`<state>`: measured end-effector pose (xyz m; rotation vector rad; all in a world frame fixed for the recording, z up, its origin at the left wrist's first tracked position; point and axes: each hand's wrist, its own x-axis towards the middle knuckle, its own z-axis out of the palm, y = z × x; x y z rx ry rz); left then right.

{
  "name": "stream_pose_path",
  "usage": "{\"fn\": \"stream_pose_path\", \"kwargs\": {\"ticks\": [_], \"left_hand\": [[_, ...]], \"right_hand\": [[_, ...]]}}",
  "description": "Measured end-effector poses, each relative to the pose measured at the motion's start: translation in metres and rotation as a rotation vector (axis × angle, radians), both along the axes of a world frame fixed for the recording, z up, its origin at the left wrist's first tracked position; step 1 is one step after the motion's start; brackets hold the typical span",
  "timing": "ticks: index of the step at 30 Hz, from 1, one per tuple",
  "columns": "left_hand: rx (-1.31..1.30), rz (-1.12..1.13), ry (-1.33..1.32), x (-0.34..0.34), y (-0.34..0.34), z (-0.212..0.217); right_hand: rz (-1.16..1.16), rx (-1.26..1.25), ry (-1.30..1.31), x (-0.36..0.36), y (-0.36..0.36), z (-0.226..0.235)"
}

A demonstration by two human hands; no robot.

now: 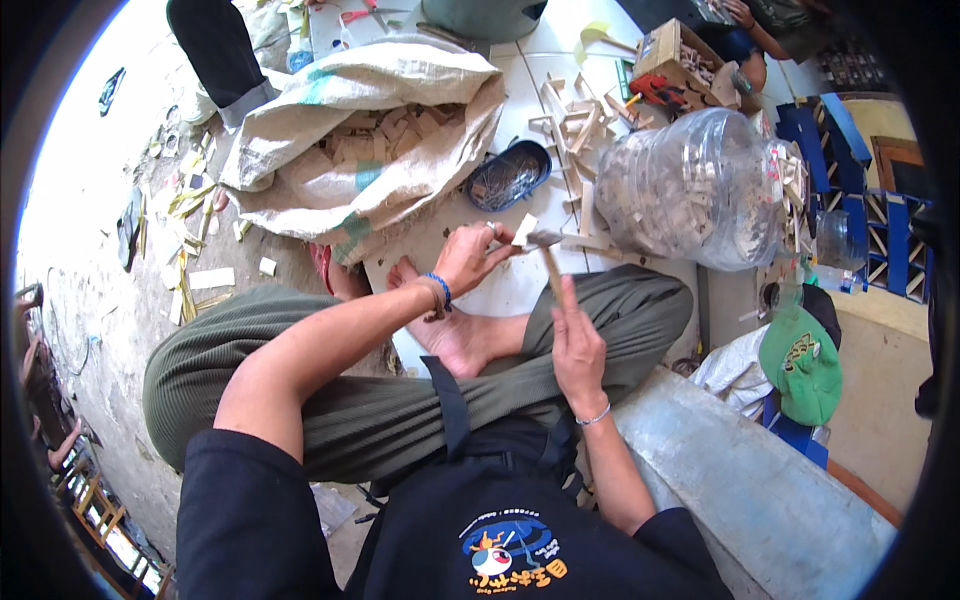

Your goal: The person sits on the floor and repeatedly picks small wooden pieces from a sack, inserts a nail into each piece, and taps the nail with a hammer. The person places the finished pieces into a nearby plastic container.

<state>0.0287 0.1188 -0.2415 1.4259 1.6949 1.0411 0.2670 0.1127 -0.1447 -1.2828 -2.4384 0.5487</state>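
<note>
My left hand (468, 258) pinches a small pale wooden piece (524, 229) above the white tiles, in front of my crossed legs. In my right hand (578, 350) is a hammer (552, 268), gripped by its wooden handle. The hammer's metal head is right at the wooden piece, beside my left fingertips; I cannot tell whether it touches. A blue oval container (509, 176) with what look like small nails lies just beyond my left hand. Several joined wooden pieces (580, 125) are heaped on the tiles to its right.
A white woven sack (400, 75) of wood offcuts lies open ahead. To the right, a big clear plastic bottle (680, 190) lies on its side. Farther back are a wooden box (672, 55) and another person's arm (760, 35). A green cap (800, 365) sits at right.
</note>
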Motion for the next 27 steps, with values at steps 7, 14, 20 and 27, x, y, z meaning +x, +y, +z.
{"fn": "stream_pose_path", "kwargs": {"ticks": [7,14,20,27], "left_hand": [[-0.026,-0.017,-0.034,0.002,-0.001,-0.002],[-0.03,-0.004,-0.048,0.003,-0.006,-0.004],[-0.016,0.001,-0.035,-0.002,0.002,-0.006],[-0.079,-0.249,-0.205,-0.004,0.025,0.036]], "right_hand": [[0.02,-0.025,-0.084,0.003,-0.002,0.001],[-0.044,-0.008,0.083,0.007,-0.01,0.001],[-0.023,-0.109,0.004,0.005,0.001,-0.008],[-0.302,-0.202,0.335,-0.004,0.033,0.017]]}}
